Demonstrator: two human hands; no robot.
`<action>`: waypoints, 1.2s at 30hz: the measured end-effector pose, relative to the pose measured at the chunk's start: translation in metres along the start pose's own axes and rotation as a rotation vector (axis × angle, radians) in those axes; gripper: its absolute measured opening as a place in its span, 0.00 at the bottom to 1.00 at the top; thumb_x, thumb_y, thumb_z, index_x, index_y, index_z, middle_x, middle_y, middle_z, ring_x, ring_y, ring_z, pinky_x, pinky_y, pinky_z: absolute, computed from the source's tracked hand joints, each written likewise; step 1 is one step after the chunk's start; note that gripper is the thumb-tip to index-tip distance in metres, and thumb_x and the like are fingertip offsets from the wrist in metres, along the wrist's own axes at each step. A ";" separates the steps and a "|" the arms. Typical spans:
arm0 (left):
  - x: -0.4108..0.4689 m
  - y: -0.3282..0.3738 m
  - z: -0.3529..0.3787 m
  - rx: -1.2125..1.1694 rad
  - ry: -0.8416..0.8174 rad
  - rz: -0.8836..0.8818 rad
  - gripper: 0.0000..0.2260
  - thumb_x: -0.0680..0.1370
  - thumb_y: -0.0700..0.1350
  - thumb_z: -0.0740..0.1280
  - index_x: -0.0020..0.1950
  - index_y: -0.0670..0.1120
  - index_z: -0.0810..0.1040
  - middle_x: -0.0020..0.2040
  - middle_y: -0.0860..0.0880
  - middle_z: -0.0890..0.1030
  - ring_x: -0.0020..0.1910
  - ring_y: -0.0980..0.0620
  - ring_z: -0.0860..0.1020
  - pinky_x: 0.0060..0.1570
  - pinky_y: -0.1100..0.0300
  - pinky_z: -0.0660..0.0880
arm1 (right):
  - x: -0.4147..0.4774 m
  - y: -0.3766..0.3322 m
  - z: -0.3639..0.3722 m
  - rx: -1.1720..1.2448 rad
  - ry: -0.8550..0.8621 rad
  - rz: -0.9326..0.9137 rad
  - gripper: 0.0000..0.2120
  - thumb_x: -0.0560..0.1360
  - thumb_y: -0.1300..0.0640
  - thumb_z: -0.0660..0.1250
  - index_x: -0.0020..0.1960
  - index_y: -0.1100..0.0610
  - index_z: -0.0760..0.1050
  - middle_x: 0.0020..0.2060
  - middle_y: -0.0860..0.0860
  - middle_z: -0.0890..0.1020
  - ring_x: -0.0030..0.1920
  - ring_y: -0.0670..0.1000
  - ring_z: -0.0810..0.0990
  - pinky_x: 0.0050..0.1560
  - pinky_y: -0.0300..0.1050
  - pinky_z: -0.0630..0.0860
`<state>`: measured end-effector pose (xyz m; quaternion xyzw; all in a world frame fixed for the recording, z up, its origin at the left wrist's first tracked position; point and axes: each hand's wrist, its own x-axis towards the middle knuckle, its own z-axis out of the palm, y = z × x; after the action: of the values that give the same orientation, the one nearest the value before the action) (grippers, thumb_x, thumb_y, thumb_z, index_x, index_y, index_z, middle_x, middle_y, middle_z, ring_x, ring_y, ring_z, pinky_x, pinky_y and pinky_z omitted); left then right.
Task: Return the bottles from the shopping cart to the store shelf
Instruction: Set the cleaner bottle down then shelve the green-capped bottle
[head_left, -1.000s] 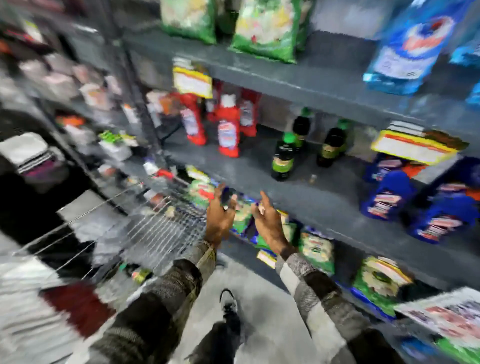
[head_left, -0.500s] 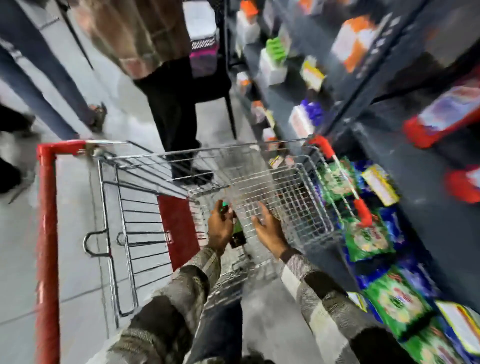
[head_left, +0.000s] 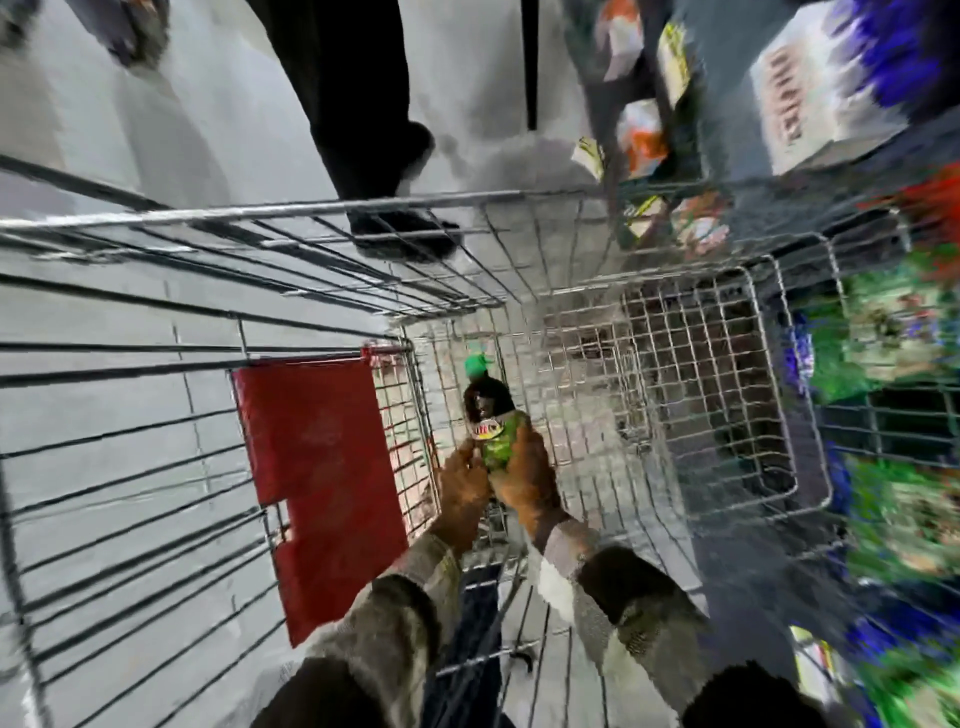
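A dark bottle (head_left: 487, 410) with a green cap and a green label is down inside the wire shopping cart (head_left: 571, 291). My left hand (head_left: 461, 488) and my right hand (head_left: 524, 478) are both wrapped around its lower half, the left from the left side, the right from the right. The cap points away from me, toward the cart's far end. The bottle's base is hidden behind my fingers. The picture is blurred by motion.
A red flap (head_left: 322, 473) hangs on the cart's near wall, left of my hands. Another person's dark legs and shoe (head_left: 400, 228) stand just beyond the cart's far rim. Store shelves with green packets (head_left: 893, 332) and boxes (head_left: 810, 104) run along the right.
My view swung from the shelf down into the cart. Both hands dropped deep into the basket and closed together around the green-capped bottle.
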<state>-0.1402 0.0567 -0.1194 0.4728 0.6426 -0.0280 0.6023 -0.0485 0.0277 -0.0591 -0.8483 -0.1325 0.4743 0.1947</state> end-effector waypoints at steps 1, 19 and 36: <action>-0.006 0.004 0.000 -0.028 0.008 -0.015 0.19 0.76 0.53 0.61 0.56 0.41 0.80 0.52 0.38 0.84 0.48 0.45 0.81 0.51 0.47 0.79 | -0.003 -0.006 -0.002 -0.001 0.009 0.009 0.30 0.71 0.58 0.68 0.71 0.58 0.64 0.59 0.61 0.77 0.57 0.62 0.79 0.51 0.52 0.77; -0.318 0.207 -0.015 -0.087 -0.132 0.873 0.07 0.73 0.54 0.64 0.49 0.58 0.79 0.52 0.50 0.80 0.53 0.52 0.78 0.56 0.54 0.73 | -0.266 -0.054 -0.220 0.553 0.398 -0.387 0.27 0.75 0.61 0.68 0.71 0.54 0.62 0.57 0.50 0.76 0.58 0.53 0.77 0.57 0.41 0.73; -0.610 0.178 0.010 -0.013 -0.407 1.543 0.15 0.76 0.40 0.66 0.60 0.53 0.79 0.46 0.49 0.76 0.45 0.52 0.76 0.47 0.51 0.79 | -0.576 0.059 -0.280 0.617 1.000 -0.630 0.31 0.74 0.62 0.69 0.72 0.57 0.58 0.64 0.53 0.77 0.59 0.49 0.77 0.51 0.33 0.68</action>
<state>-0.1239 -0.2010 0.4608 0.7662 0.0113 0.3148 0.5600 -0.1031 -0.3180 0.4806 -0.7921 -0.1260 -0.0396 0.5959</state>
